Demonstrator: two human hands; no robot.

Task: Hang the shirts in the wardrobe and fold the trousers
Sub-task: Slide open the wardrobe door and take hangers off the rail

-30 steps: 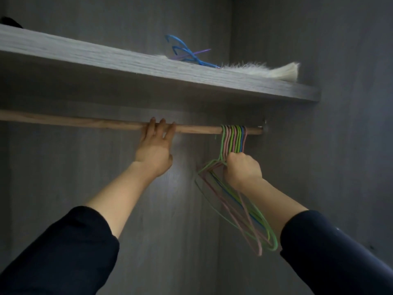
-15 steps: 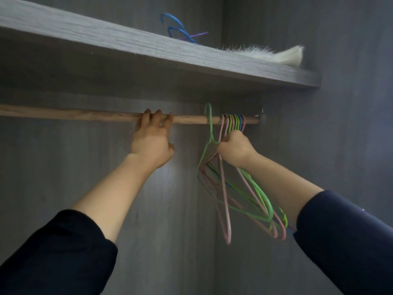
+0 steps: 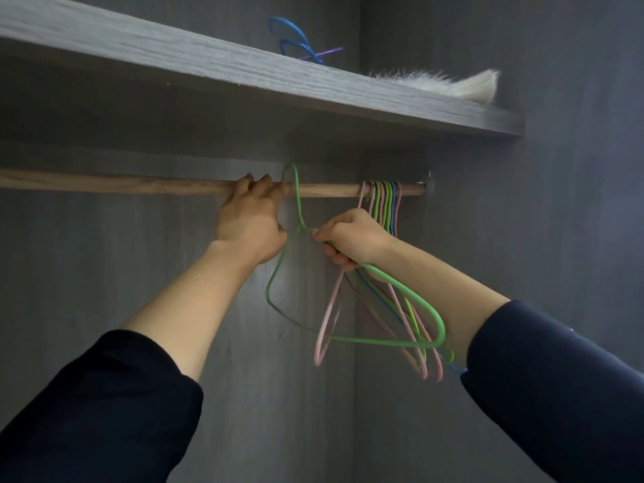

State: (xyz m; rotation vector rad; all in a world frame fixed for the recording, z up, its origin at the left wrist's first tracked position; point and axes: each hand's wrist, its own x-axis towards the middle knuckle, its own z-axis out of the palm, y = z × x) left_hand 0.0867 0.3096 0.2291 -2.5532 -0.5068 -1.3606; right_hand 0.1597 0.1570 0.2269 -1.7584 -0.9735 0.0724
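Wardrobe (image 3: 104, 291): grey wood-grain interior, seen from below, right corner in view.

One shelf (image 3: 209, 64) runs across the top. On it are two blue hangers (image 3: 296, 40), only their hooks and upper wires showing over the edge. One thin purple hanger (image 3: 327, 52) lies against them. One white furry item (image 3: 453, 85) lies further right, near the side wall.

One wooden rail (image 3: 104, 183) sits under the shelf and runs to a bracket at the right wall.

Two arms reach up to the rail, forearms bare, dark sleeves (image 3: 104, 413) pushed back toward the elbows.

A bunch of hangers (image 3: 383, 203) hangs at the right end of the rail in pink, green and blue. About seven or eight hooks, packed too tightly for a firm count. Their lower loops fan out below the right wrist.

One green hanger (image 3: 383, 341) is apart from the bunch and tilted. Its hook stands at the rail just beside the left fingers, with the top of the loop above the rail. Cannot tell whether it bears on the wood.

Left hand (image 3: 251, 221): raised, back of the hand toward the camera, fingers curled over the rail and gripping it.

Right hand (image 3: 352, 238): between the left hand and the bunch, below the rail. Its fingers are closed round the green hanger's shoulder wire, just under the neck.
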